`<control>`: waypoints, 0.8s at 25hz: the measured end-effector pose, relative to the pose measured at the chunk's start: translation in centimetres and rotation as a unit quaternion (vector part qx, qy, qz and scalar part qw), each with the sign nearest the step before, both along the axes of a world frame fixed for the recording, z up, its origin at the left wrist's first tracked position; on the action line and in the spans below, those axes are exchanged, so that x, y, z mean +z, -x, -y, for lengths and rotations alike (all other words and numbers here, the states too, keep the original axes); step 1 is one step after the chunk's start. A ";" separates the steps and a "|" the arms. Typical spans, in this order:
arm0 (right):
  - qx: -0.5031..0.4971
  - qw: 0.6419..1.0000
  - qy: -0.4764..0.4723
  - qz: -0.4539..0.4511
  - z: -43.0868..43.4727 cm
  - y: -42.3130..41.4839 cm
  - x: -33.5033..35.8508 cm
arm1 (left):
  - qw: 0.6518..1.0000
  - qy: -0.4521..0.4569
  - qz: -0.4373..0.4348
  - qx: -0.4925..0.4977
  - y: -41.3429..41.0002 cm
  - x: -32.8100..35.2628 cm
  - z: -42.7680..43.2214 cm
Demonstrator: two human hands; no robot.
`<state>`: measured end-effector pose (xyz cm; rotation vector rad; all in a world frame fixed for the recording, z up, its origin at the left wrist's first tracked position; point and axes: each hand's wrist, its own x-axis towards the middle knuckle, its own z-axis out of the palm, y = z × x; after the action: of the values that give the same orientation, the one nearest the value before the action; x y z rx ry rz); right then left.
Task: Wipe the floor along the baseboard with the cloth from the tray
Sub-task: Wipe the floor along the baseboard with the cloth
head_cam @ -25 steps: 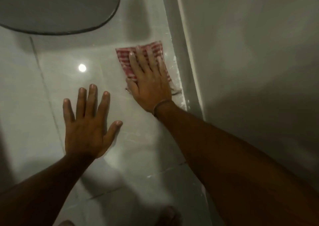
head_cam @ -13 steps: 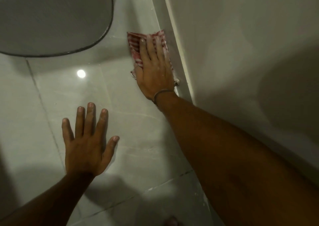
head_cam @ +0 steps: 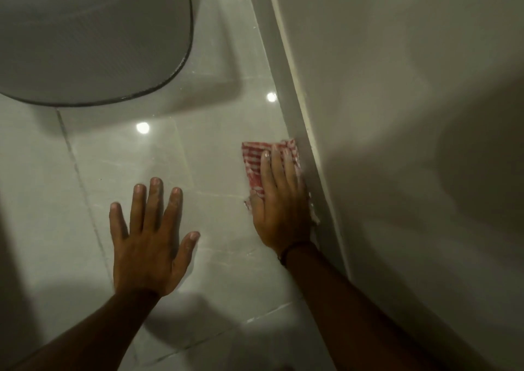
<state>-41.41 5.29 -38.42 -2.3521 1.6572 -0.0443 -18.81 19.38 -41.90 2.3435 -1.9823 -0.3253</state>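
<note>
two hands [head_cam: 150, 246], one cloth [head_cam: 255, 158], one baseboard [head_cam: 297, 132]

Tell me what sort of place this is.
Probably an indoor room with a hard floor, perhaps a bathroom or kitchen, though no fixture confirms it. Glossy pale floor tiles with grout lines mirror ceiling lights, a baseboard runs under a plain painted wall, and a grey curved-edged mat lies nearby.

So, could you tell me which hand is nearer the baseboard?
Right. The right hand presses the cloth against the baseboard; the left hand lies flat on the floor, well apart.
</note>
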 end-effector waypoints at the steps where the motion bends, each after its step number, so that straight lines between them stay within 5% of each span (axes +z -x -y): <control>1: 0.002 1.000 0.002 -0.008 -2.2 1.3 0.0 | 1.000 0.000 -0.001 0.000 0.0 0.0 0.0; 10: 0.011 0.990 -0.022 -0.142 -21.2 12.6 1.6 | 1.000 0.017 0.001 -0.013 -0.3 -0.6 -0.2; 20: -0.011 1.000 -0.012 0.018 0.7 -0.5 0.2 | 1.000 0.022 0.007 -0.016 -0.3 -0.2 -0.1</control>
<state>-40.91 4.59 -38.17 -2.3030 1.6573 -0.0699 -18.50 19.51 -42.07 2.2976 -2.0128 -0.2640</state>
